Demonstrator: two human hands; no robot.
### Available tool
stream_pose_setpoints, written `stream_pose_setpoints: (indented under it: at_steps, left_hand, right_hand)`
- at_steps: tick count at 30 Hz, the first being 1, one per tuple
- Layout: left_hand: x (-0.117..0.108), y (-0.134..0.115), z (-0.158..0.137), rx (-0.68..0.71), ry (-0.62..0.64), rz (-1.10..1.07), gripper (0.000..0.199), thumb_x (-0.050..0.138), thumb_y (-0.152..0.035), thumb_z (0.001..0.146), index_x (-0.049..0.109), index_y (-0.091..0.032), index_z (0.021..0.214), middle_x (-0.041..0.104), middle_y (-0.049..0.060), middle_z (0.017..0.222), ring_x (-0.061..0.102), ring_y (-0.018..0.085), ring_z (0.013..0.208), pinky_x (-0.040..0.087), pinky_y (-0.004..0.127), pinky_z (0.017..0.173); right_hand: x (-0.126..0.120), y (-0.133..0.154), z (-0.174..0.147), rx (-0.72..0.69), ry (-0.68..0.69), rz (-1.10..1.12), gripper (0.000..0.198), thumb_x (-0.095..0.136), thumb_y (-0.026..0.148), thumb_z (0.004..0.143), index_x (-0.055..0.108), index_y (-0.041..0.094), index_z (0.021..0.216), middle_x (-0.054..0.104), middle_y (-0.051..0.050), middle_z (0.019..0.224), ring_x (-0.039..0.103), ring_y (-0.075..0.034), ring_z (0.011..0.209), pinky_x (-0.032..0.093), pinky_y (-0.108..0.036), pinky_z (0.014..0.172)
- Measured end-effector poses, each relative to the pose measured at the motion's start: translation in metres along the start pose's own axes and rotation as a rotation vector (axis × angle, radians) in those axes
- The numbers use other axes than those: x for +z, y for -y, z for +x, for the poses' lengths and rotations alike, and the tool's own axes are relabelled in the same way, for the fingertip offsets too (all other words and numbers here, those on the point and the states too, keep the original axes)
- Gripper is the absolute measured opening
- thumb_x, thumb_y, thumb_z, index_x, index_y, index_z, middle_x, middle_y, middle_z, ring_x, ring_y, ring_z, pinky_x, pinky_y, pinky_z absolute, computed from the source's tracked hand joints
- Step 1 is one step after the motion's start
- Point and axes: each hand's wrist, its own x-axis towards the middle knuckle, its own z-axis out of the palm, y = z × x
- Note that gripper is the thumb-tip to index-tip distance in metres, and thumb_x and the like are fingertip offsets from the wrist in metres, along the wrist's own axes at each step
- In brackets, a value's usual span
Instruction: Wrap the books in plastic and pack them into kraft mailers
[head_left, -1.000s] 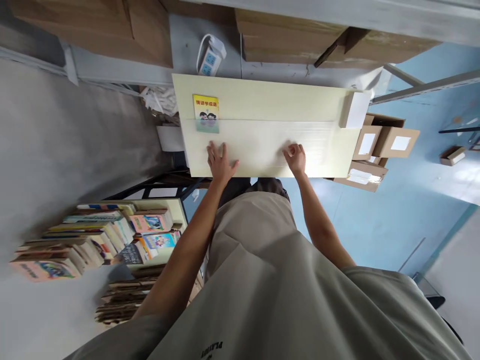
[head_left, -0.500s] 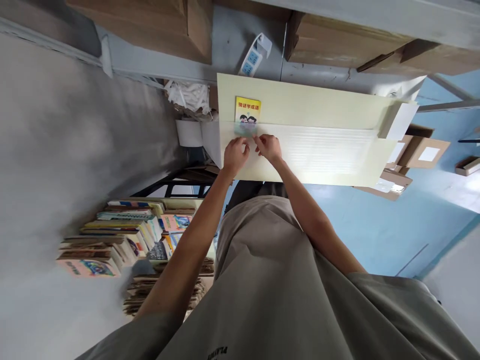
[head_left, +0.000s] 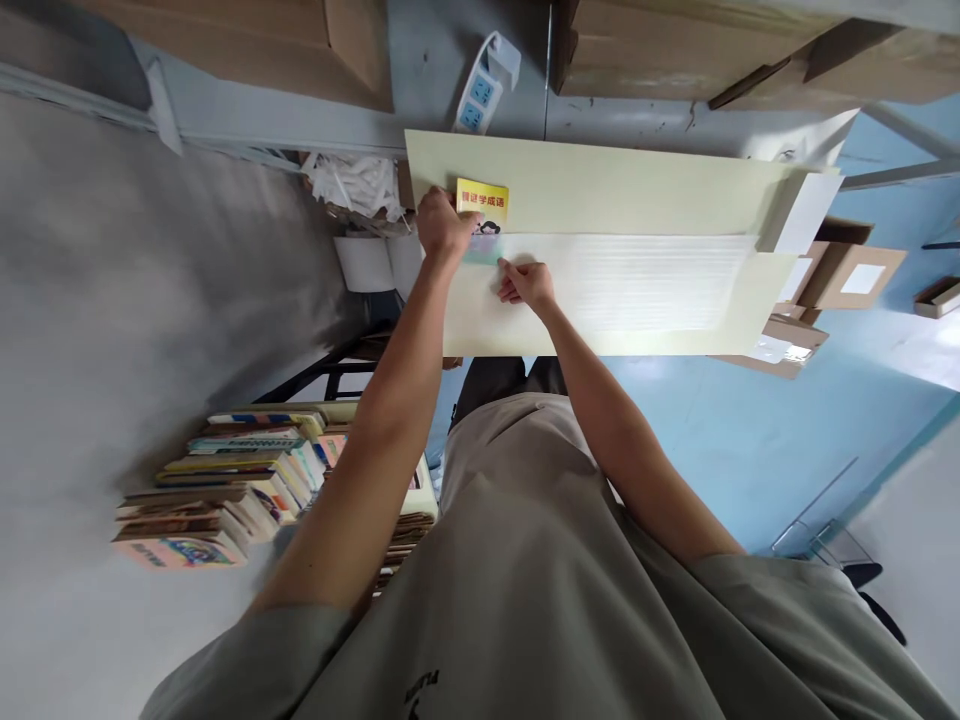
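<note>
A small yellow book (head_left: pixel 489 192) with red Chinese characters and cartoon heads lies on a pale yellow board (head_left: pixel 615 190). Clear plastic film (head_left: pixel 645 282), seemingly a stack of bags or sleeves, stretches to the right and covers the lower part of the cover. At the book's left edge is my left hand (head_left: pixel 441 228), fingers curled at the side and thumb over the cover. My right hand (head_left: pixel 528 284) is closed in a pinch by the book's lower right corner, at the film; what lies between thumb and finger is too small to make out clearly.
A white box (head_left: pixel 806 213) stands on the board's right end. Behind the board are a power strip (head_left: pixel 481 92) and cardboard boxes (head_left: pixel 690 55). Stacked books (head_left: pixel 225 480) stand low on the left, near a white roll (head_left: pixel 363 264). More cartons (head_left: pixel 855 285) sit at right.
My left hand has moved up and left from the book's lower edge to its left side. My right hand stays near the lower right corner, slightly lower. The camera view has shifted a little.
</note>
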Motion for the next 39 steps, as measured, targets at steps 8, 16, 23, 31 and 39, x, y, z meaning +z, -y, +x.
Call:
stream_pose_setpoints:
  at_steps: [8,16,23,31,39]
  left_hand:
    - [-0.037,-0.075,-0.017,0.048,-0.164,-0.187,0.030,0.090,-0.053,0.110,0.068,-0.034,0.112,0.087,-0.002,0.125,0.075,0.028,0.129,0.062,0.052,0.130]
    - [0.086,-0.146,-0.136,0.007,0.079,-0.526,0.065,0.093,-0.082,0.097,0.082,-0.024,0.121,0.091,0.007,0.123,0.090,0.028,0.113,0.077,0.047,0.103]
    - [0.270,-0.168,-0.146,-0.140,0.292,-0.602,0.053,0.102,-0.067,0.092,0.081,-0.022,0.109,0.089,0.010,0.111,0.090,0.034,0.113,0.078,0.047,0.099]
    - [0.316,-0.170,-0.134,-0.107,0.217,-0.454,0.040,0.098,-0.054,0.096,0.079,-0.021,0.107,0.088,0.011,0.112,0.089,0.036,0.121,0.073,0.057,0.114]
    - [0.302,-0.180,-0.147,-0.181,0.162,-0.426,0.037,0.096,-0.048,0.096,0.077,-0.022,0.116,0.090,0.016,0.124,0.090,0.034,0.122,0.074,0.053,0.115]
  right_hand:
    - [-0.012,0.002,0.008,0.039,0.233,0.130,0.055,0.058,0.052,0.131,0.074,0.012,0.098,0.079,0.006,0.065,0.079,-0.007,0.069,0.073,-0.028,0.089]
    - [-0.187,-0.076,-0.013,-0.189,0.057,0.219,0.059,0.078,0.081,0.111,0.078,0.023,0.102,0.086,-0.001,0.092,0.086,-0.017,0.094,0.074,-0.031,0.093]
    - [-0.355,-0.171,-0.033,-0.357,-0.360,-0.023,0.067,0.059,0.087,0.117,0.078,0.023,0.106,0.087,-0.011,0.101,0.085,-0.024,0.097,0.073,-0.042,0.094]
    - [-0.410,-0.217,-0.033,-0.381,-0.664,-0.339,0.047,0.053,0.062,0.125,0.076,0.021,0.133,0.083,-0.020,0.128,0.084,-0.032,0.112,0.069,-0.053,0.104]
    - [-0.392,-0.191,-0.059,-0.243,-0.590,-0.373,0.024,0.062,0.044,0.121,0.072,0.024,0.114,0.085,-0.017,0.114,0.083,-0.032,0.105,0.066,-0.048,0.099]
